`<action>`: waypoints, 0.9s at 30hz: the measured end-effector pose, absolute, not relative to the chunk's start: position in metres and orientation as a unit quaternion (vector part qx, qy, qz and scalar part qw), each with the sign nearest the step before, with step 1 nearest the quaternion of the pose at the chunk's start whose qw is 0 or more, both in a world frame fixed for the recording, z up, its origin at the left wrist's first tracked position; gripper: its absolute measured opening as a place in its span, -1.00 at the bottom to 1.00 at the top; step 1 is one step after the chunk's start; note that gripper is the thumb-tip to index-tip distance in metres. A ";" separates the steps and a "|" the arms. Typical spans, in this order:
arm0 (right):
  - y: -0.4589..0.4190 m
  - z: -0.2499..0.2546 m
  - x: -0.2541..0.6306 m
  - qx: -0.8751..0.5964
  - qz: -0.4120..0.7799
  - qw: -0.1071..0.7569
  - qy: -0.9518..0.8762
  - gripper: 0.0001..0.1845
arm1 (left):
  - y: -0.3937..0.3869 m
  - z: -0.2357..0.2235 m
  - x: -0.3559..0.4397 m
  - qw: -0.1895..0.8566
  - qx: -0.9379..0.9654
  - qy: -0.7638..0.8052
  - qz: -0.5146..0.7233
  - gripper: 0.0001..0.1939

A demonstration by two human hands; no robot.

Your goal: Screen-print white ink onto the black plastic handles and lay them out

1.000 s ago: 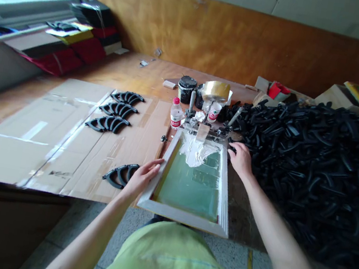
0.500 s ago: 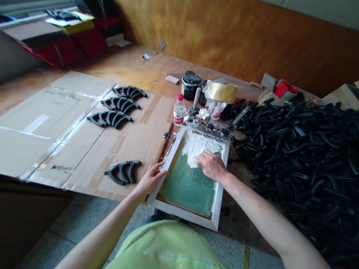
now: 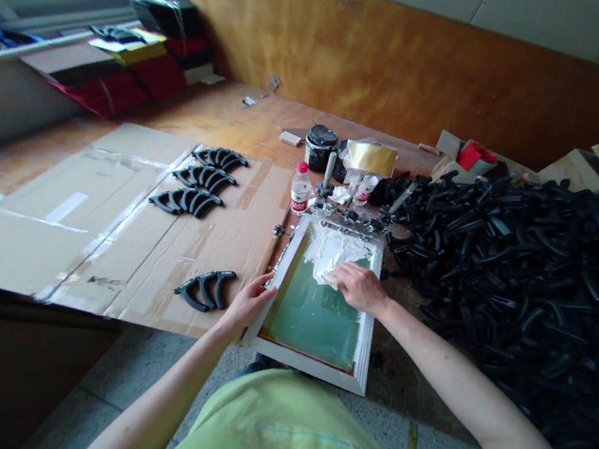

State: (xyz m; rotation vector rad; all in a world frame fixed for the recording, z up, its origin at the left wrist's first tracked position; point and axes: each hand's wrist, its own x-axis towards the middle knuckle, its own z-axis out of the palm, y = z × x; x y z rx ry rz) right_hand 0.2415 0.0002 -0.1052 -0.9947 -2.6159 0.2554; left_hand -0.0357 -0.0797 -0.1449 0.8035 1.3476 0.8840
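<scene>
A white-framed printing screen (image 3: pixel 371 321) with green mesh lies on the table in front of me. White ink (image 3: pixel 333 249) is smeared over its far part. My left hand (image 3: pixel 247 302) grips the frame's left edge, fingers curled over it. My right hand (image 3: pixel 359 286) rests on the mesh just below the white ink, closed on a small squeegee whose pale edge shows under the fingers. A short row of black curved plastic parts (image 3: pixel 204 286) lies on the cardboard just left of my left hand.
A large heap of black plastic parts (image 3: pixel 529 255) fills the table's right side. Flattened cardboard (image 3: pixel 76 218) holds three more rows of parts (image 3: pixel 198 177). Behind the screen stand a small bottle (image 3: pixel 300 192), a black pot (image 3: pixel 319 147) and a tape roll (image 3: pixel 369 156).
My right hand left the frame's right edge, came onto the mesh by the white ink, and has slid slightly toward me. The lifted screen now lies flat. The left hand stays on the left edge.
</scene>
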 end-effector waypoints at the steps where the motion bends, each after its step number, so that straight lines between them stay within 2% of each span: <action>1: 0.010 -0.099 0.239 -0.375 0.089 0.172 -0.906 -0.79 | -0.080 -0.141 -0.036 0.621 0.348 0.589 0.382 -0.15; 5: 0.064 -0.071 0.229 -0.504 0.051 0.191 -0.841 -0.42 | -0.080 -0.107 -0.039 0.639 0.347 0.572 0.380 -0.23; 7: 0.085 -0.061 0.238 -0.546 0.026 0.207 -0.812 -0.36 | -0.078 -0.084 -0.040 0.651 0.341 0.553 0.393 -0.30; 12: 0.085 -0.070 0.307 -0.651 0.011 0.330 -0.684 -0.71 | -0.050 -0.027 -0.026 0.602 0.365 0.520 0.484 -0.46; 15: 0.054 -0.102 0.326 -0.672 0.078 0.293 -0.675 -0.70 | -0.021 -0.003 -0.011 0.575 0.375 0.455 0.566 -0.49; 17: 0.032 -0.125 0.318 -0.629 0.122 0.253 -0.725 -0.75 | -0.006 0.003 -0.003 0.582 0.371 0.430 0.581 -0.48; 21: 0.000 -0.144 0.278 -0.541 0.134 0.194 -0.807 -0.74 | -0.012 -0.020 0.012 0.614 0.320 0.437 0.574 -0.45; 24: -0.026 -0.131 0.244 -0.543 0.111 0.214 -0.805 -0.87 | -0.048 -0.061 0.030 0.728 0.270 0.471 0.418 -0.39; 27: -0.054 -0.119 0.214 -0.453 0.121 0.227 -0.853 -0.83 | -0.087 -0.098 0.043 0.776 0.200 0.488 0.345 -0.44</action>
